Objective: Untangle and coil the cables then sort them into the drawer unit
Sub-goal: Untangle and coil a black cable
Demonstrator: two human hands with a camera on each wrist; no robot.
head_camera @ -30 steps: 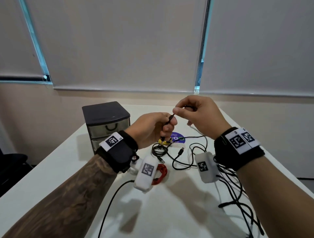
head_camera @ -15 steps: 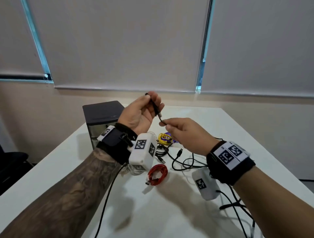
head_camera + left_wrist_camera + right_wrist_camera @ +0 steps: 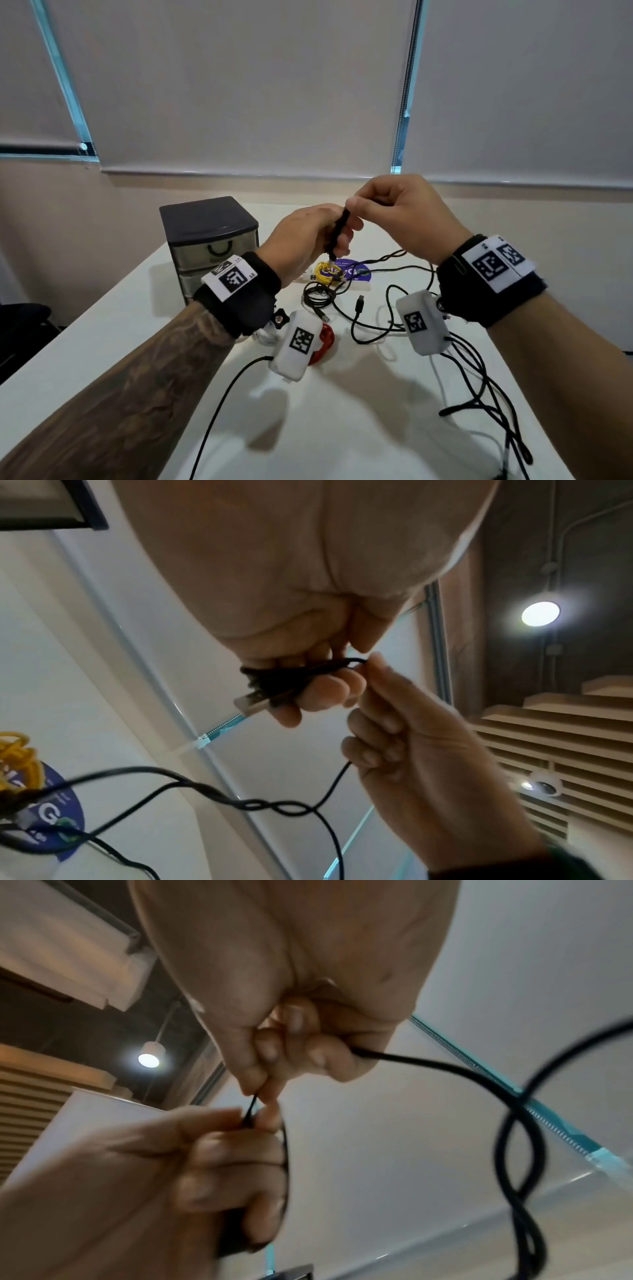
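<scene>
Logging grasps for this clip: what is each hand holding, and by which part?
Both hold one black cable. The left hand grips its wound end beside the USB plug; the right hand pinches the strand just above that bundle.

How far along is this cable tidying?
Early. A yellow coiled cable and a red coiled cable already lie bundled on the white table. The left hand holds a black cable bundle while the right hand wraps it. Loose black cables remain; the grey drawer unit looks closed.
</scene>
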